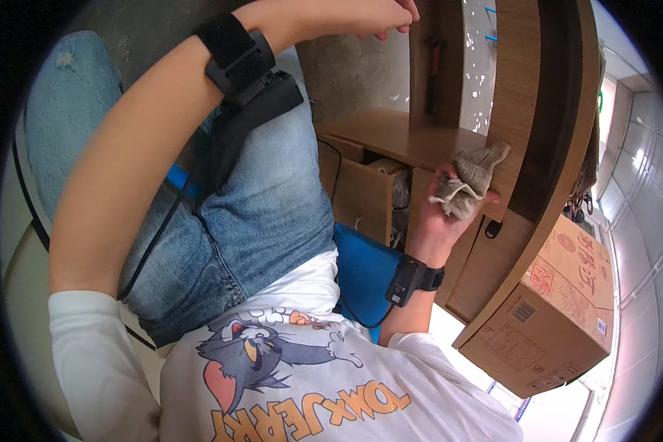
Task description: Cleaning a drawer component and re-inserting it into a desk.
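Observation:
My right hand (436,218) grips a crumpled grey-brown cloth (472,177) with a pale edge. The hand is held beside the wooden side panel (511,110) of a desk; whether the cloth touches the panel I cannot tell. At the top edge of the view is my left hand (384,19), partly cut off. Its fingertips are near a dark upright wooden board (420,83), and what they hold, if anything, does not show. Black strapped devices sit on my left wrist (243,61) and right wrist (411,279), with cables running from them.
Below a wooden shelf (398,130), a drawer (364,196) stands partly pulled out with items inside. A printed cardboard box (547,309) is at the right, by the desk's curved edge. Behind the boards, white scraps (472,83) lie on the floor. A blue seat (364,254) is under me.

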